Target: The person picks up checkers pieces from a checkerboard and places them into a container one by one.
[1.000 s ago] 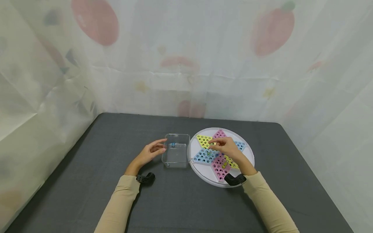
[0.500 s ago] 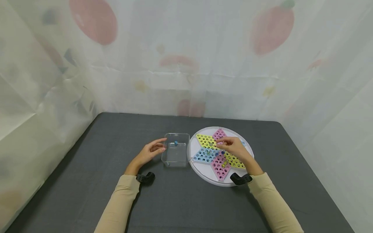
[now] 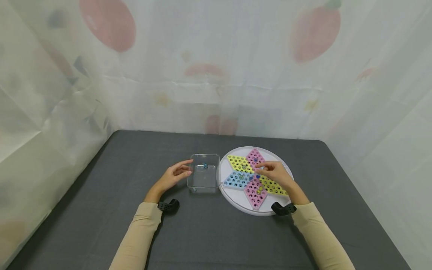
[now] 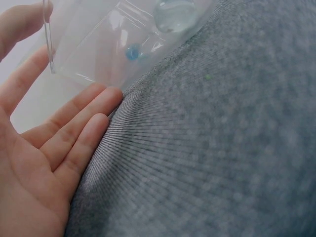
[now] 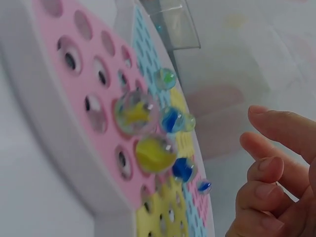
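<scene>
— On the dark grey table (image 3: pixel 101 210), what sits nearest my hands?

— From my remote seat I see a round white board (image 3: pixel 236 202) with a star of pink, yellow and blue perforated panels. Several glass marbles (image 5: pixel 148 133) rest in holes near its centre; the holes keep them from rolling. Just left of the board stands a clear plastic box (image 3: pixel 203 185), touching or nearly touching its rim, with one blue marble (image 3: pixel 204 165) inside.

— And the right hand (image 3: pixel 277 175)?

— It hovers over the right half of the star, thumb and forefinger drawn together towards the centre. The wrist view shows loosely curled fingers (image 5: pixel 276 173) holding nothing I can make out; whether a marble is pinched I cannot tell.

— The left hand (image 3: pixel 173 176)?

— Relaxed and open, straight fingertips (image 4: pixel 98 98) resting against the box's left wall, likely steadying it.
</scene>
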